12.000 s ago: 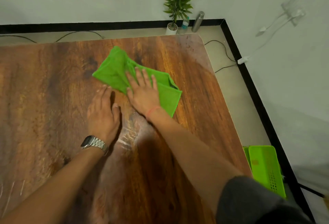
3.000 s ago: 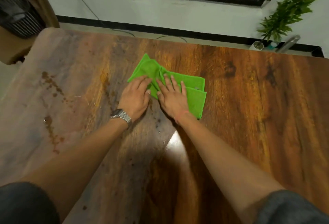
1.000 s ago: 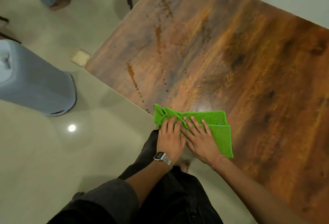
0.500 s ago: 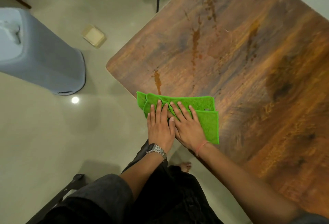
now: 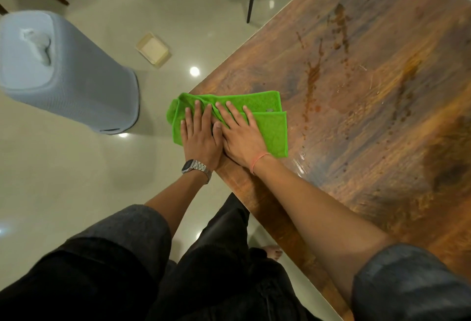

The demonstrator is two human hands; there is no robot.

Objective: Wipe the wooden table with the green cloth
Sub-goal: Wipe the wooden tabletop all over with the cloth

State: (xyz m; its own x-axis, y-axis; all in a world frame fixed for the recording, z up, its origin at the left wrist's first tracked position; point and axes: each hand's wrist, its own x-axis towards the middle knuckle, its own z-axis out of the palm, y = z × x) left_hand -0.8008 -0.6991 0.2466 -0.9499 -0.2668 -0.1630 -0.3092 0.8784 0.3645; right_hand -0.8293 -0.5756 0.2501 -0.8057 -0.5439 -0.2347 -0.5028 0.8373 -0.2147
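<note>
Gleaming wooden table (image 5: 369,122) streaked brown above tiled floor (image 5: 63,173).

Single view, head-worn, wide-angle, aimed steeply down from above the wearer's own body. Close to the near corner of the wooden table (image 5: 369,116), which runs diagonally from upper right to lower right of frame. Both hands, left hand (image 5: 200,137) and right hand (image 5: 240,137), near the centre, forearms reaching in from the bottom edge. Own dark clothing and a bare foot (image 5: 272,254) along the bottom. Floor (image 5: 76,167) filling the left half, with a grey bin (image 5: 76,78) at upper left. Straight lines bowed toward the edges. No second view to compare.
</note>
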